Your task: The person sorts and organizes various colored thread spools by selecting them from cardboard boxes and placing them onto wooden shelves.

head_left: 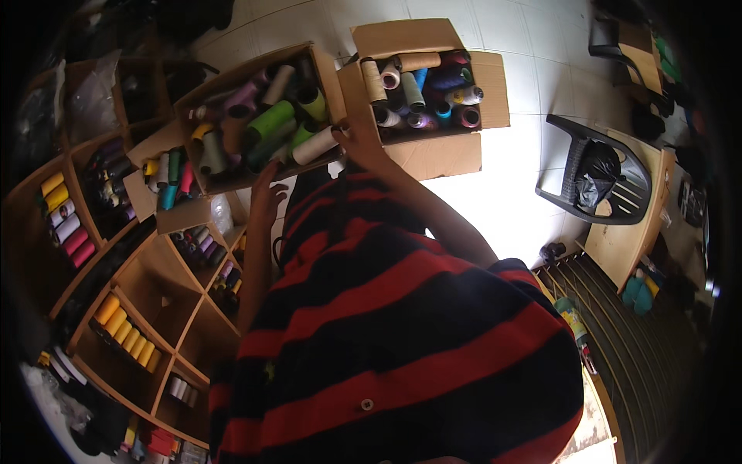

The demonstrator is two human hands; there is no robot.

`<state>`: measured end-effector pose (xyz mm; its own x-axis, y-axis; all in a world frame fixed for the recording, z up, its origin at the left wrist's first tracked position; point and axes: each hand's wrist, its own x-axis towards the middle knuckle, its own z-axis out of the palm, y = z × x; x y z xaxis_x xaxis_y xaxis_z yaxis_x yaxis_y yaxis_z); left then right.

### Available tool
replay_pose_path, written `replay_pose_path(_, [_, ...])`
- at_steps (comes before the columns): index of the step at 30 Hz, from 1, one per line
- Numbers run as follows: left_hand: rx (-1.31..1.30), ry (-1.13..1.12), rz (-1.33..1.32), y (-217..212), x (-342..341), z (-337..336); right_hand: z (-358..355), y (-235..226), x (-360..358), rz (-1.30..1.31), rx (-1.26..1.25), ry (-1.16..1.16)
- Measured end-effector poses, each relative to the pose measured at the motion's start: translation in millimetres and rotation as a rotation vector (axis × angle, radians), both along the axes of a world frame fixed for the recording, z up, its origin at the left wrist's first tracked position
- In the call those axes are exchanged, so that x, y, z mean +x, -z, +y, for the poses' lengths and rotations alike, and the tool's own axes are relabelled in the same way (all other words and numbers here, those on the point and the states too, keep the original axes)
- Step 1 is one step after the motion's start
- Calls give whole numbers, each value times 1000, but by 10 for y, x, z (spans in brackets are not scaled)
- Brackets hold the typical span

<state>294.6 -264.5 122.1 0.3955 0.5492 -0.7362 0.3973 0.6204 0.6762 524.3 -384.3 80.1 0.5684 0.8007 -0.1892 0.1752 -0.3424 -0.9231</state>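
Note:
My right hand [360, 142] grips one end of a cream thread cone [315, 145] at the near right corner of a cardboard box [325, 63]. That box is full of thread cones, among them a bright green cone [270, 118] and a brown cone [236, 124]. My left hand [268, 193] is by the box's near side, fingers apart and nothing seen in it. To the right, a second open box [442, 155] holds several cones, including a tan cone [373, 80] and a blue cone [450, 77].
Wooden shelving [158, 267] on the left holds rows of cones, such as yellow cones [124, 329]. A small carton [182, 216] with coloured cones stands beside the first box. At right are a black plastic chair [568, 193] with a black bag [597, 172] and a wooden table [630, 240].

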Motion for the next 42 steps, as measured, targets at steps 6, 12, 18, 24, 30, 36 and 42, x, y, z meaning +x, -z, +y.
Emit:
replay_pose_path(6, [22, 186, -36, 617, -70, 293, -86, -63, 44, 11, 11, -102])
replay_pose_path(12, [-237, -160, 6, 546, 6, 262, -50, -108, 18, 39, 6, -155])
replay_pose_path(18, [-2, -110, 150, -172, 84, 166, -55, 92, 33, 289, 130, -49])
replay_pose_path(24, [47, -330, 71, -428, -257, 33, 1, -155, 150, 636, 69, 33])
replay_pose_path(30, [-54, -537, -160, -549, -199, -130, 137, -333, 133, 671, 97, 4])
replay_pose_path(36, [-83, -638, -225, -668, -158, -241, 310, -293, 175, 1117, 201, 225])
replay_pose_path(42, [-145, -813, -358, -764, -254, -349, 506, -756, 239, 1257, 47, 42])
